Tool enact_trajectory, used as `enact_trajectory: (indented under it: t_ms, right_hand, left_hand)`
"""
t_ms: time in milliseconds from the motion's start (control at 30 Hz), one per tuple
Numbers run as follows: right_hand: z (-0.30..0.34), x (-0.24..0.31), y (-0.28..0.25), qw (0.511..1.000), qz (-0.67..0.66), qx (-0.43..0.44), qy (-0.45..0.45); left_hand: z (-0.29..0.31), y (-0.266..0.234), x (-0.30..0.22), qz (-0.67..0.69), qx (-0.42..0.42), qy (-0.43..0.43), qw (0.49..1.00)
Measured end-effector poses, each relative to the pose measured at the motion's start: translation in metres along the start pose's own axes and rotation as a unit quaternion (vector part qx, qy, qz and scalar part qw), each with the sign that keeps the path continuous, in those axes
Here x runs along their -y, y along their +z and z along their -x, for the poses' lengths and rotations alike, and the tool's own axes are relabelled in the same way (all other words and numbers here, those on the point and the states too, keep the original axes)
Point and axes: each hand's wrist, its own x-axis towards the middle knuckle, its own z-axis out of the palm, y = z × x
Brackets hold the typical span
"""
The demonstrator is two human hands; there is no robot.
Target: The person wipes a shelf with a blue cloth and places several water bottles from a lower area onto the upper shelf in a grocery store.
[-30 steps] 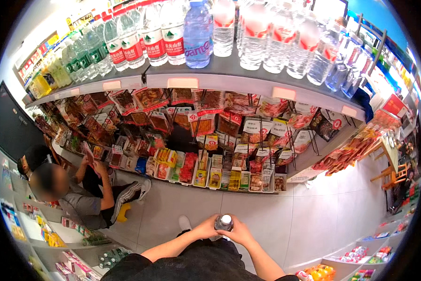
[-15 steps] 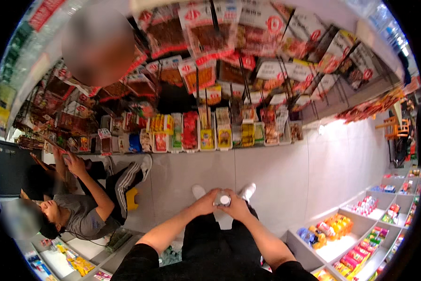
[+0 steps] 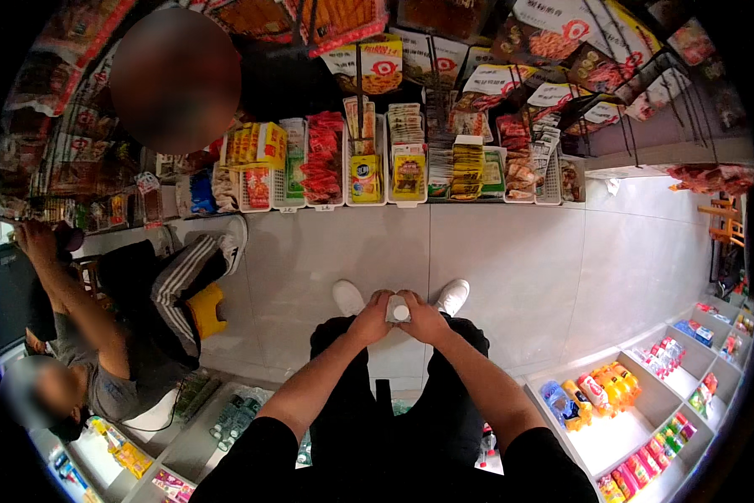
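Note:
My left hand (image 3: 370, 318) and my right hand (image 3: 424, 319) are closed together around a small, pale grey object with a round white top (image 3: 401, 313). It looks like a capped container seen from above, but its kind cannot be made out. Both hands are in front of me, above the gap between my knees. My fingers wrap its sides and hide most of it. Beneath the hands show the grey tiled floor (image 3: 511, 277) and my white shoes (image 3: 453, 297).
Ahead stands a rack with white baskets (image 3: 406, 201) of snack packets and hanging bags (image 3: 536, 38). At the left a person (image 3: 100, 352) sits by a yellow stool (image 3: 207, 310), arms raised. Low bins of bottles (image 3: 616, 386) and packets lie at the right.
My view has tipped downward, so the rack sits higher and more of my legs shows. The seated person's hands have moved left. My hands keep their hold on the pale object.

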Motion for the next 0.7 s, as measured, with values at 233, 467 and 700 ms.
enact_trajectory:
  t_ms: [233, 467, 700]
  right_hand:
    - [-0.074, -0.077, 0.033, 0.999, 0.004, -0.036, 0.013]
    - [-0.156, -0.125, 0.032, 0.997, 0.03, -0.069, 0.009]
    - [-0.214, -0.131, 0.013, 0.993, 0.083, -0.09, -0.005]
  left_hand:
    - [-0.088, 0.019, 0.066, -0.033, 0.006, 0.019, 0.999]
    - [-0.169, 0.007, 0.104, -0.074, -0.029, 0.04, 0.996]
    - [-0.231, -0.01, 0.119, -0.112, -0.054, 0.03, 0.992]
